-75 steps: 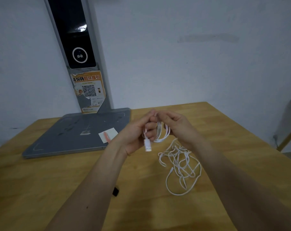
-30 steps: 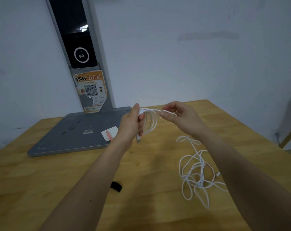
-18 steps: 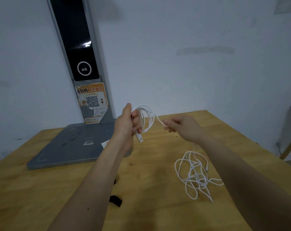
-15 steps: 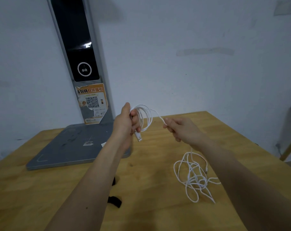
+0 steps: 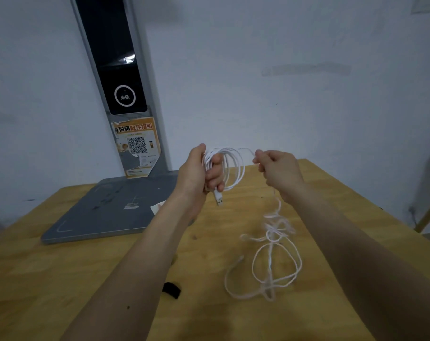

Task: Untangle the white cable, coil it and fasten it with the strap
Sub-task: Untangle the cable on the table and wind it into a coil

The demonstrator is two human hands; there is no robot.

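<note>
Two hands are working one white cable (image 5: 233,168) above a wooden table (image 5: 61,279). At about 11 o'clock from the middle of the view, the left hand (image 5: 196,173) is gripping a bundle of finished loops, its fingers curled round them, with a USB plug (image 5: 218,199) hanging just below the fist. At about 1 o'clock, the right hand (image 5: 278,168) is pinching the strand that is running across from those loops. From that hand the cable is dropping to a loose tangle (image 5: 270,254) lying on the table at about 5 o'clock.

Several loops, perhaps three or four, are sitting in the left hand; the exact count is too fine to tell. One black strap (image 5: 171,289) is lying on the table at about 6 o'clock, near the left forearm and untouched. One grey scale (image 5: 103,212) with one upright column is standing at 10 o'clock against the wall.

My judgement of the risks: pulling more cable while the tangle is still crossed over itself could tighten a knot. A slackening left grip could be letting the loops spring apart. Dragging the pile might sweep it off the table's right edge.
</note>
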